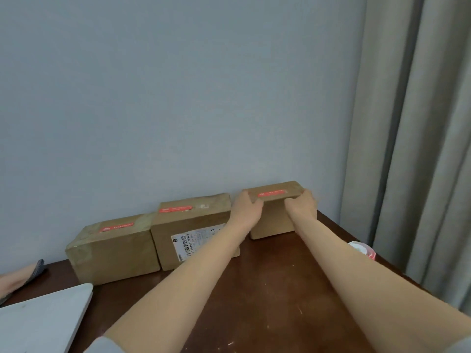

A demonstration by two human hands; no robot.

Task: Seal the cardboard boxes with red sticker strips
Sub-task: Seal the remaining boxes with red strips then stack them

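Right of centre, against the wall (178, 98), the cardboard box (274, 220) sits on the table (254, 289), a red strip (270, 193) across its lid; left hand (246, 207) and right hand (302, 203) clamp its top corners. It looks light and stiff, best held by opposite sides

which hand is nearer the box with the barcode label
Left. The left hand grips the left end of the small box, beside the barcode box; the right hand grips its right end.

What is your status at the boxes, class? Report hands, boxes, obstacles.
Left hand and right hand both grip the end box. Red strip on its top; middle box and left box carry strips too. Nothing blocking the hands.
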